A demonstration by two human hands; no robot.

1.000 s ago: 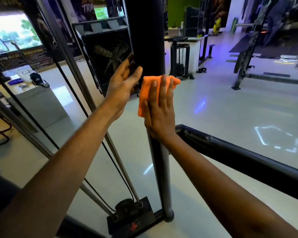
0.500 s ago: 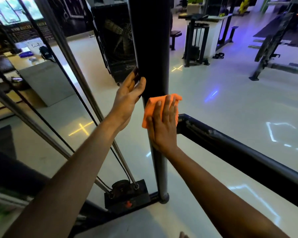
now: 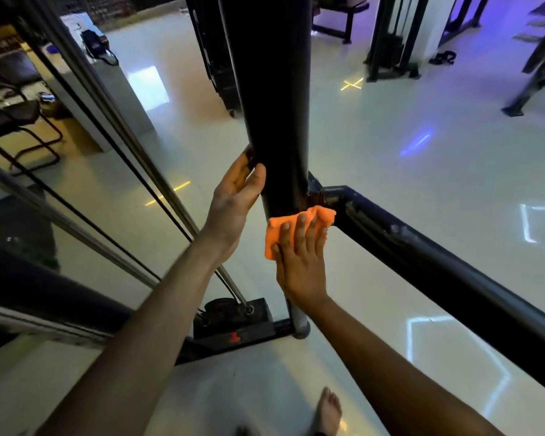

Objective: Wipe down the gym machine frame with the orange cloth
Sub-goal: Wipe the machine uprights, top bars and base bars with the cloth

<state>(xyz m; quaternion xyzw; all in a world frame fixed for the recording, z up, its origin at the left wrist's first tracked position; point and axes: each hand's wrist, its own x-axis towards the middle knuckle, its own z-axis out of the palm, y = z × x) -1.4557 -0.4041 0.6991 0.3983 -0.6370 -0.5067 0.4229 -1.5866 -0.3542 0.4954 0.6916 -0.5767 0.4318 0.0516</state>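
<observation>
The gym machine frame has a thick black upright post (image 3: 274,99) in the middle of the view, and a black crossbar (image 3: 428,256) joins it at the right. My right hand (image 3: 301,262) lies flat with its fingers spread over the orange cloth (image 3: 272,236) and presses it against the post just below the joint with the crossbar. My left hand (image 3: 233,199) rests on the post's left side a little higher, thumb and fingers curled around its edge.
Steel guide rods (image 3: 114,121) and a black cable slant down at the left to a black base plate (image 3: 233,322) on the shiny white floor. A bare foot (image 3: 329,410) stands at the bottom. Other gym machines (image 3: 394,39) are at the back, a chair (image 3: 16,121) at left.
My right hand has slid the orange cloth down the post to the crossbar joint. My left hand has moved down the post too, and the view has tilted downward.
</observation>
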